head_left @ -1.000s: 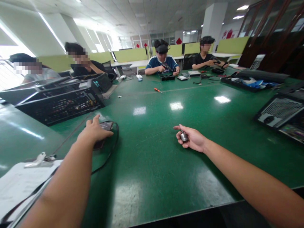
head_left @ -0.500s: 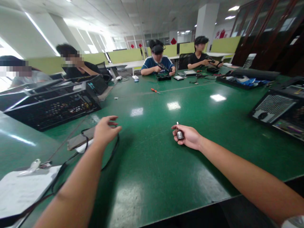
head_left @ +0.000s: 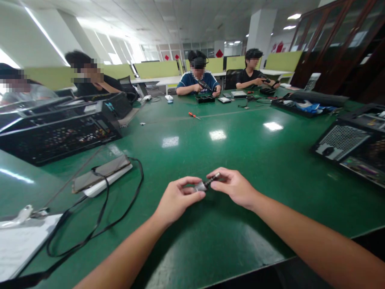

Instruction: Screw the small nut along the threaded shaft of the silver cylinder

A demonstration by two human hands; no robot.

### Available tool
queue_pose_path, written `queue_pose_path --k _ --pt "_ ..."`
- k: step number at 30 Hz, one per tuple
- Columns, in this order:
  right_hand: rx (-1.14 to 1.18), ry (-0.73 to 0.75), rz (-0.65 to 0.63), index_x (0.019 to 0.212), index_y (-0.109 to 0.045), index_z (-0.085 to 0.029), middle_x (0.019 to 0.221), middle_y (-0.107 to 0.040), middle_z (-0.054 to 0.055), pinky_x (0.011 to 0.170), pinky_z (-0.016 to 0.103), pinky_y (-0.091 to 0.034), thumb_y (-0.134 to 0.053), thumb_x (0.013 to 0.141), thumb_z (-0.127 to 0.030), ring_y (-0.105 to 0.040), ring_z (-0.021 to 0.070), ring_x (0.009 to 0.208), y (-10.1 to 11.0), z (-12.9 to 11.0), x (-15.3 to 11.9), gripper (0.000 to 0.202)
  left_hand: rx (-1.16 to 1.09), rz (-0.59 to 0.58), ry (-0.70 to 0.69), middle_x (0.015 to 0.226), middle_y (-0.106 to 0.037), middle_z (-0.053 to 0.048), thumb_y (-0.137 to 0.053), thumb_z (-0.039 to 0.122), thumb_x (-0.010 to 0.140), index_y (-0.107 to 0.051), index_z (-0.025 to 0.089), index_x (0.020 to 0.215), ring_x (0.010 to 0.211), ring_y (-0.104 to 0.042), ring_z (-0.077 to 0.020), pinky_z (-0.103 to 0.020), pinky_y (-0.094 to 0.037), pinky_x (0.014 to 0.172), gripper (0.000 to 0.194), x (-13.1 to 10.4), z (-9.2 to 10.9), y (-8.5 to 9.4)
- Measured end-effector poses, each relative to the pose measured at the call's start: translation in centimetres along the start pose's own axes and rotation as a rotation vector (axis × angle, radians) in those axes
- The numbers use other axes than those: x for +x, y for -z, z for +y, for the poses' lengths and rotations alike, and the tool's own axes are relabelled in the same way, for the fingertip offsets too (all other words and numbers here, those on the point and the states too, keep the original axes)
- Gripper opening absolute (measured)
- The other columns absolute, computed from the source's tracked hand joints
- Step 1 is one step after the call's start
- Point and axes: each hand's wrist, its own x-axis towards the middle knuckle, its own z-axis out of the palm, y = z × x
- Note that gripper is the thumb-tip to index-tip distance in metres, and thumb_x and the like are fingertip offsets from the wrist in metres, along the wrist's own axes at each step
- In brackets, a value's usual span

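Between my two hands, above the green table, is a small silver metal cylinder with a thin shaft point(head_left: 200, 186); its exact kind cannot be made out. My left hand point(head_left: 177, 197) pinches the wide cylinder end between thumb and fingers. At the other end, the thumb and fingers of my right hand point(head_left: 236, 188) close round the shaft, whose bright tip points up and to the right. The part is tilted, and the fingertips cover some of it.
Left of my hands lie a flat brown-and-white slab point(head_left: 104, 174), a black strap point(head_left: 104, 216) and a clipboard with paper point(head_left: 36, 241). Black computer cases point(head_left: 60, 138) point(head_left: 345, 138) stand at both sides. An orange screwdriver point(head_left: 193, 115) lies farther back. Several people sit across the table.
My left hand has come right and down, away from the slab, and taken hold of the cylinder. My right hand has turned, and its fingers now grip the shaft end.
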Motion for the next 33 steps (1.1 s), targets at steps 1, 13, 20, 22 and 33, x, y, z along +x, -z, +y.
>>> queue_pose_path --k 1,13,20,22,33 --pt "-0.07 -0.039 -0.085 0.099 -0.074 -0.026 0.095 -0.073 0.003 0.082 0.032 -0.053 -0.077 0.077 -0.029 -0.068 0.0181 0.087 0.5 0.0 -0.9 0.023 0.131 -0.027 -0.06 0.082 -0.072 -0.004 -0.09 0.027 0.061 -0.074 0.029 0.09 0.069 -0.07 -0.0215 -0.035 -0.058 0.067 0.033 -0.9 0.1 0.6" --pt "-0.816 0.24 -0.43 0.104 -0.072 -0.021 0.086 -0.07 0.003 0.073 0.029 -0.048 -0.082 0.072 -0.03 -0.063 0.0182 0.076 0.6 -2.2 -4.6 0.034 0.733 -0.259 -0.568 0.08 -0.065 -0.003 -0.073 0.019 0.069 -0.06 0.027 0.088 0.07 -0.063 -0.0203 -0.031 -0.048 0.062 0.024 -4.1 -1.9 -0.3" --pt "-0.818 0.255 -0.436 0.094 -0.073 -0.017 0.082 -0.07 0.004 0.071 0.027 -0.045 -0.07 0.083 -0.022 -0.063 0.0167 0.075 0.7 -1.9 -4.2 0.013 0.649 -0.207 -0.615 0.082 -0.064 -0.003 -0.07 0.013 0.07 -0.062 0.018 0.09 0.073 -0.061 -0.0166 -0.028 -0.047 0.068 0.022 -3.9 -1.7 0.1" --pt "-0.812 0.266 -0.431 0.095 -0.074 -0.017 0.082 -0.071 0.004 0.071 0.026 -0.045 -0.069 0.084 -0.022 -0.063 0.0165 0.076 0.6 -1.7 -4.1 0.013 0.646 -0.204 -0.593 0.082 -0.064 -0.003 -0.071 0.012 0.069 -0.062 0.018 0.089 0.074 -0.061 -0.0166 -0.028 -0.047 0.069 0.023 -3.8 -1.7 0.2" --pt "-0.812 0.226 -0.41 0.095 -0.074 -0.018 0.081 -0.07 0.002 0.068 0.024 -0.044 -0.075 0.081 -0.028 -0.062 0.0139 0.071 0.5 -1.7 -4.2 0.017 0.61 -0.225 -0.598 0.093 -0.071 -0.001 -0.076 0.013 0.074 -0.063 0.019 0.095 0.083 -0.069 -0.0147 -0.025 -0.051 0.077 0.025 -3.9 -1.6 0.5"
